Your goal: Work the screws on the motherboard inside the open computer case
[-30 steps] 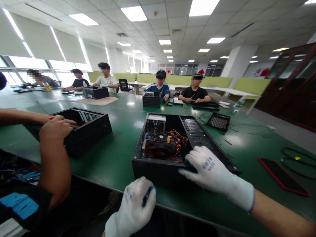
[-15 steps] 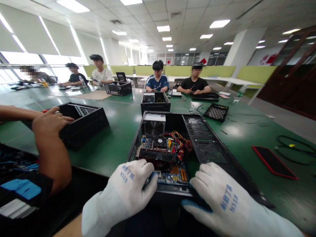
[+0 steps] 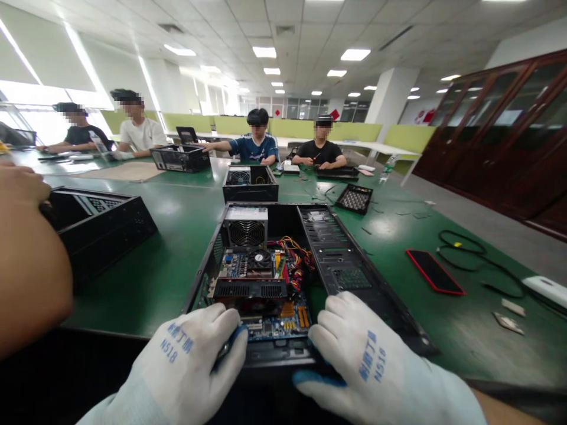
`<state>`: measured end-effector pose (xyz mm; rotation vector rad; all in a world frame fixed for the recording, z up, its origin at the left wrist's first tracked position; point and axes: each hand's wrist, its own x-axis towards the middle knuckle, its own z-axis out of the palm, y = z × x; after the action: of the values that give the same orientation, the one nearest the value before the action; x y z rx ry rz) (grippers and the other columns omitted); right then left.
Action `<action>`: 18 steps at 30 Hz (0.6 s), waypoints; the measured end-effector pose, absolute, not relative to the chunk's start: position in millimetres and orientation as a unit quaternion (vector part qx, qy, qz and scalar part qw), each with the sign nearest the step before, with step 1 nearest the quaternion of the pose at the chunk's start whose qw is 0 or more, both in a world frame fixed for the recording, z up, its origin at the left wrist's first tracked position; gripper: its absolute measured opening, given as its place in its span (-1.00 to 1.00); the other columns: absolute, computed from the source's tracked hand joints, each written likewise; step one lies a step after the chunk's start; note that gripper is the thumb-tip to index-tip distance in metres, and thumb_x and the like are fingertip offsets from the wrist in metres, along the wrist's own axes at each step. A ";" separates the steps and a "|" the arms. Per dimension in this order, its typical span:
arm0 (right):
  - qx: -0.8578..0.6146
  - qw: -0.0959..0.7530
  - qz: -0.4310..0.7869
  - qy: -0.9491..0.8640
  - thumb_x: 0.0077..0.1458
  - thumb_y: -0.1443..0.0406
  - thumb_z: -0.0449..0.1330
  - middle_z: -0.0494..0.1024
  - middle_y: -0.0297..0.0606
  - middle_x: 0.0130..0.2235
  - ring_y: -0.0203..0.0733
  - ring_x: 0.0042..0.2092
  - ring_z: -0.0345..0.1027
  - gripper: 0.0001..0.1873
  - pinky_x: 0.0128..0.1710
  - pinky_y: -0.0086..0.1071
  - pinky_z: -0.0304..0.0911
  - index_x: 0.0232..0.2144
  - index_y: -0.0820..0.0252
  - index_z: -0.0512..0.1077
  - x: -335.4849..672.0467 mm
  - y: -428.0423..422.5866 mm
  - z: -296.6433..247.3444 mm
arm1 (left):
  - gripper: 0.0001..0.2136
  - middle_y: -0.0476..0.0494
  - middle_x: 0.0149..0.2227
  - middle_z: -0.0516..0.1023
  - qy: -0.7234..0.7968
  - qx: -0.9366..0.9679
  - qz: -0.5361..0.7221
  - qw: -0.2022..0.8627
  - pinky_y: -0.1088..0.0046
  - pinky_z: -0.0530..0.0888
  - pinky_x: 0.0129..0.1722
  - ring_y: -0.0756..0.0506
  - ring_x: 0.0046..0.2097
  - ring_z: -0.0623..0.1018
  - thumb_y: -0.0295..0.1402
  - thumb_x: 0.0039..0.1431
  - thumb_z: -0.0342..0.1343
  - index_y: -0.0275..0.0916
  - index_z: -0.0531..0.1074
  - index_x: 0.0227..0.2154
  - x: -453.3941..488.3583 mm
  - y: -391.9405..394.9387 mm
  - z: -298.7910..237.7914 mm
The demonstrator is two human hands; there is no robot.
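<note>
An open black computer case (image 3: 283, 354) lies on its side before me. Inside it sit a power supply (image 3: 246, 227), a motherboard (image 3: 274, 327) with a small CPU fan (image 3: 259, 258), a black graphics card (image 3: 250, 290) and a bundle of coloured cables (image 3: 301, 260). My left hand (image 3: 195, 354), in a white glove, is curled over the near left corner of the case; the dark part between thumb and forefinger is hard to make out. With fingers over the near right edge and thumb low in front, my right hand (image 3: 354, 354), gloved too, grips the case.
Right of the case lie a red-edged black panel (image 3: 435, 273), a black cable (image 3: 465, 248) and a white device (image 3: 547, 289). A co-worker's arm (image 3: 31, 260) and another case (image 3: 110, 230) are at left. Beyond stand a smaller case (image 3: 250, 188) and a black tray (image 3: 354, 199).
The view has swung right, so everything sits further left. A person across the table has stretched an arm to a case. The left co-worker's hand has moved left along their case. My hands keep their hold.
</note>
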<state>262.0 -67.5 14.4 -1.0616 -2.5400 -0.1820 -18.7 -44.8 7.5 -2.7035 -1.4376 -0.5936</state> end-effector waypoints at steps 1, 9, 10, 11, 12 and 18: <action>-0.378 0.192 -0.063 -0.904 0.19 -0.03 0.27 0.49 -0.31 -0.32 -0.11 -0.29 0.25 -0.64 -0.23 -0.17 0.09 -0.35 0.10 0.40 262.1 -67.8 14.2 | -0.75 0.02 -0.46 0.48 -0.461 -0.866 -0.192 0.013 0.36 0.36 -0.43 -0.10 -0.41 0.57 -0.24 0.40 -0.02 -0.10 0.32 -0.44 -18.9 -44.9 6.9; -0.382 0.216 -0.047 -0.897 0.15 0.02 0.34 0.51 -0.33 -0.27 -0.12 -0.25 0.27 -0.69 -0.17 -0.18 0.13 -0.30 0.08 0.42 261.3 -68.6 15.9 | -0.77 0.01 -0.44 0.48 -0.464 -0.866 -0.185 0.013 0.37 0.36 -0.41 -0.09 -0.40 0.56 -0.27 0.40 -0.04 -0.11 0.32 -0.43 -19.4 -45.2 6.4; -0.383 0.216 -0.046 -0.897 0.15 0.03 0.34 0.51 -0.32 -0.28 -0.12 -0.25 0.28 -0.70 -0.16 -0.18 0.14 -0.30 0.08 0.42 261.2 -68.8 16.2 | -0.76 0.00 -0.44 0.47 -0.466 -0.865 -0.182 0.012 0.37 0.35 -0.41 -0.10 -0.40 0.56 -0.26 0.40 -0.04 -0.11 0.32 -0.43 -19.4 -45.4 6.7; -0.384 0.217 -0.046 -0.896 0.15 0.02 0.34 0.51 -0.32 -0.29 -0.11 -0.25 0.29 -0.70 -0.17 -0.18 0.15 -0.31 0.08 0.43 261.1 -69.0 16.3 | -0.76 0.00 -0.44 0.47 -0.469 -0.864 -0.181 0.013 0.37 0.35 -0.41 -0.10 -0.40 0.56 -0.26 0.39 -0.04 -0.11 0.32 -0.43 -19.4 -45.8 7.0; -0.386 0.219 -0.047 -0.895 0.15 0.02 0.34 0.51 -0.31 -0.30 -0.11 -0.25 0.30 -0.70 -0.17 -0.18 0.16 -0.32 0.08 0.43 261.1 -69.1 16.4 | -0.76 0.00 -0.44 0.47 -0.472 -0.863 -0.181 0.012 0.37 0.35 -0.41 -0.10 -0.40 0.55 -0.25 0.39 -0.04 -0.11 0.32 -0.43 -19.4 -46.2 7.4; -0.387 0.226 -0.046 -0.893 0.19 0.01 0.30 0.54 -0.25 -0.31 -0.07 -0.26 0.35 -0.71 -0.16 -0.14 0.25 -0.34 0.07 0.45 261.6 -69.1 17.0 | -0.76 -0.02 -0.42 0.48 -0.485 -0.857 -0.174 -0.003 0.37 0.36 -0.39 -0.11 -0.37 0.56 -0.23 0.40 -0.04 -0.12 0.33 -0.41 -18.4 -47.7 10.1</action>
<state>261.6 -69.1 17.0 -1.0662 -2.4607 -0.1264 -18.4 -47.7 10.1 -2.6980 -1.5268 -0.5466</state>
